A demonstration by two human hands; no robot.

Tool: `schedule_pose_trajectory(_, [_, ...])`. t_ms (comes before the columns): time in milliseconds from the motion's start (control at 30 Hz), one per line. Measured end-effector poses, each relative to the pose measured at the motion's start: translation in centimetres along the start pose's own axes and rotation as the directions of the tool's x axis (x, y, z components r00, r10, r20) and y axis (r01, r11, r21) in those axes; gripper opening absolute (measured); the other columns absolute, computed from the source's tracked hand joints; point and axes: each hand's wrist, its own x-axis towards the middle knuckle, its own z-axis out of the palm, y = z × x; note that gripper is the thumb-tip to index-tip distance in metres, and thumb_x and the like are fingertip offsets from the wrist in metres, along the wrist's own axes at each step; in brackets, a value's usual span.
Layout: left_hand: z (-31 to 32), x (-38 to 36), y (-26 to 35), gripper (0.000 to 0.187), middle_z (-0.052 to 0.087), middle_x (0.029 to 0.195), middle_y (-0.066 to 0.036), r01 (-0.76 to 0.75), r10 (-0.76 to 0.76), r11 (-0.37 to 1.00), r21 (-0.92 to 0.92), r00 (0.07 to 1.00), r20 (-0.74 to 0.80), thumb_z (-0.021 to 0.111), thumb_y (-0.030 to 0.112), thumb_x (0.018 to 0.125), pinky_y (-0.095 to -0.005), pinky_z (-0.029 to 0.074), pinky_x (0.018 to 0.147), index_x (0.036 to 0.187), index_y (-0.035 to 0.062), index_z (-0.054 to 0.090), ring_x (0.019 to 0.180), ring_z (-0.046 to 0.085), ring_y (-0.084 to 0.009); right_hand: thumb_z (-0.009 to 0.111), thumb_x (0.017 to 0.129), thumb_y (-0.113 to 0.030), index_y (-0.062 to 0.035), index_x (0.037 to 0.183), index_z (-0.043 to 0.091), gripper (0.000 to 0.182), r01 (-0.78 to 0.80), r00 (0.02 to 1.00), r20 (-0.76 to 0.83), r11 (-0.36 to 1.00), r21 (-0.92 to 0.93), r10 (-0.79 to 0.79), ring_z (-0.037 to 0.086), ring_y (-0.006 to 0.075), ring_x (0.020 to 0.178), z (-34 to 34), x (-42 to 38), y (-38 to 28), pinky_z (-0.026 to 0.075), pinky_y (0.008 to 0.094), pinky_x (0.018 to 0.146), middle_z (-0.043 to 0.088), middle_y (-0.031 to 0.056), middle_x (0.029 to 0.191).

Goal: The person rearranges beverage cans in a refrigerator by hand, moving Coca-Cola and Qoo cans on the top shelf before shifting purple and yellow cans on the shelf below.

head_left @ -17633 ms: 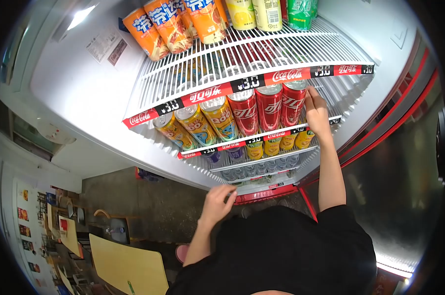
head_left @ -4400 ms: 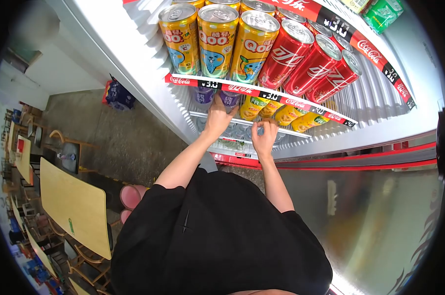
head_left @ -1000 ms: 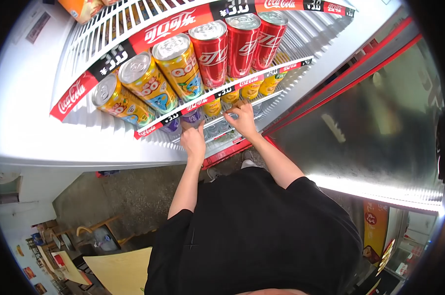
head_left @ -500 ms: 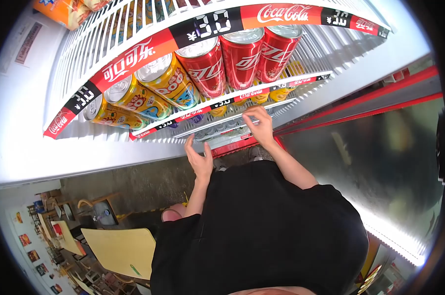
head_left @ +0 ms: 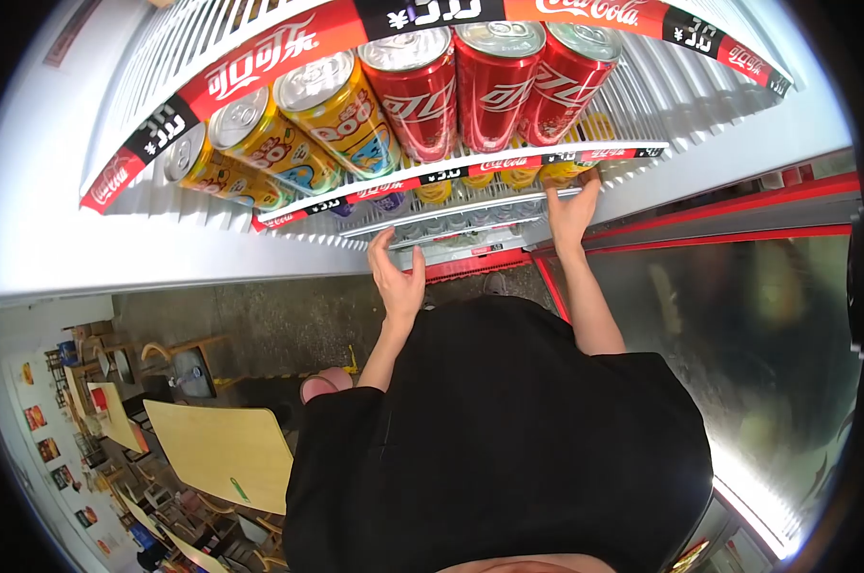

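Drinks fridge (head_left: 31,229) ahead of both my hands. Can shelf (head_left: 494,162) just beyond and above them, priced rail along its front. On it, red cans (head_left: 499,95) up and to the left of my right hand; yellow-orange cans (head_left: 346,124) above my left.

Left hand (head_left: 399,285): thumb and fingers wide apart, nothing in it, near the lower shelf edge; purple drinks (head_left: 391,203) just beyond.

Right hand (head_left: 573,218): reaching under the can shelf, thumb and fingers either side of the rightmost yellow drink (head_left: 568,170). Can't tell whether the grip is firm; the rail hides the upper part.

Judgement: yellow drink probably full, fairly weighty, smooth, slippery if chilled, not fragile. Best held low round its sides.
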Motion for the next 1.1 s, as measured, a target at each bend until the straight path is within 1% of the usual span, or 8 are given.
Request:
schedule_pose_trajectory(267, [-0.6, 0.7, -1.0, 0.059, 0.057, 0.136, -0.023, 0.104, -0.104, 0.995, 0.010, 0.993, -0.055, 0.075, 0.011, 0.090, -0.0467, 0.044, 0.109, 0.139, -0.0037, 0.048, 0.127, 0.056, -0.0398, 0.085, 0.082, -0.021, 0.0069, 0.138, 0.044, 0.075, 0.052, 0.998, 0.044, 0.999, -0.011, -0.052, 0.058, 0.0478, 0.113, 0.8, 1.8, -0.1, 0.045, 0.0510, 0.098, 0.057, 0.0302, 0.124])
schedule_pose_trajectory(400, [-0.5, 1.5, -2.3, 0.066, 0.054, 0.140, -0.027, 0.132, -0.129, 0.989, 0.071, 0.991, -0.038, 0.076, 0.014, 0.090, -0.0491, 0.042, 0.109, 0.143, -0.0059, 0.043, 0.129, 0.053, -0.0453, 0.084, 0.084, -0.021, 0.0076, 0.139, 0.043, 0.075, 0.089, 0.996, -0.022, 0.996, -0.005, -0.089, 0.059, 0.0485, 0.109, 1.6, 2.4, 1.0, 0.047, 0.0519, 0.096, 0.060, 0.0303, 0.119])
schedule_pose_trajectory(533, [-0.1, 3.0, -1.8, 0.066, 0.056, 0.141, -0.030, 0.084, -0.084, 0.996, 0.039, 0.996, -0.020, 0.077, 0.016, 0.090, -0.0488, 0.045, 0.108, 0.141, -0.0089, 0.045, 0.129, 0.055, -0.0470, 0.084, 0.084, -0.021, 0.0100, 0.141, 0.041, 0.078, 0.032, 0.999, -0.041, 0.999, -0.044, -0.034, 0.051, 0.0474, 0.123, 1.2, 1.6, -0.4, 0.042, 0.0510, 0.104, 0.050, 0.0311, 0.132])
schedule_pose_trajectory(667, [0.7, 4.1, -2.4, 0.075, 0.050, 0.142, -0.034, 0.068, -0.069, 0.997, 0.040, 0.997, 0.026, 0.076, 0.016, 0.090, -0.0499, 0.042, 0.110, 0.147, -0.0103, 0.035, 0.131, 0.051, -0.0489, 0.084, 0.083, -0.016, 0.0078, 0.129, 0.049, 0.062, 0.133, 0.972, -0.177, 0.982, -0.132, -0.155, 0.049, 0.0381, 0.123, 0.0, -1.2, -2.7, 0.042, 0.0454, 0.105, 0.049, 0.0256, 0.129])
schedule_pose_trajectory(733, [1.6, 4.2, -3.6, 0.078, 0.049, 0.142, -0.037, 0.045, -0.046, 0.997, 0.069, 0.999, 0.017, 0.077, 0.017, 0.089, -0.0506, 0.042, 0.109, 0.147, -0.0120, 0.033, 0.130, 0.051, -0.0497, 0.082, 0.083, -0.012, 0.0035, 0.127, 0.049, 0.057, 0.103, 0.990, -0.091, 0.994, -0.023, -0.105, 0.052, 0.0339, 0.119, -0.2, -2.2, -3.1, 0.044, 0.0431, 0.102, 0.051, 0.0205, 0.125])
schedule_pose_trajectory(800, [2.3, 4.8, -3.9, 0.080, 0.051, 0.136, -0.039, 0.029, -0.029, 0.995, 0.092, 1.000, -0.005, 0.078, 0.020, 0.088, -0.0526, 0.044, 0.105, 0.146, -0.0132, 0.033, 0.123, 0.054, -0.0520, 0.082, 0.084, -0.011, 0.0020, 0.127, 0.049, 0.056, 0.096, 0.995, 0.000, 0.993, 0.067, -0.096, 0.053, 0.0318, 0.116, -0.3, -2.9, -3.5, 0.046, 0.0421, 0.101, 0.052, 0.0185, 0.125])
schedule_pose_trajectory(933, [3.1, 6.2, -3.1, 0.085, 0.057, 0.122, -0.041, 0.085, -0.084, 0.993, 0.085, 0.996, -0.023, 0.081, 0.026, 0.086, -0.0557, 0.049, 0.093, 0.143, -0.0148, 0.034, 0.108, 0.060, -0.0555, 0.081, 0.084, -0.008, 0.0028, 0.134, 0.048, 0.060, 0.079, 0.997, 0.001, 0.994, 0.079, -0.080, 0.055, 0.0329, 0.122, 0.2, -3.2, -4.9, 0.046, 0.0427, 0.105, 0.052, 0.0197, 0.131])
schedule_pose_trajectory(1100, [3.3, 6.5, -3.7, 0.082, 0.063, 0.106, -0.037, 0.117, -0.124, 0.976, 0.184, 0.992, 0.027, 0.083, 0.033, 0.085, -0.0554, 0.053, 0.078, 0.135, -0.0143, 0.040, 0.093, 0.064, -0.0543, 0.084, 0.083, -0.017, 0.0045, 0.140, 0.045, 0.072, 0.100, 0.992, 0.067, 0.991, 0.087, -0.106, 0.059, 0.0407, 0.115, 1.9, -2.1, -4.6, 0.045, 0.0493, 0.101, 0.059, 0.0265, 0.127])
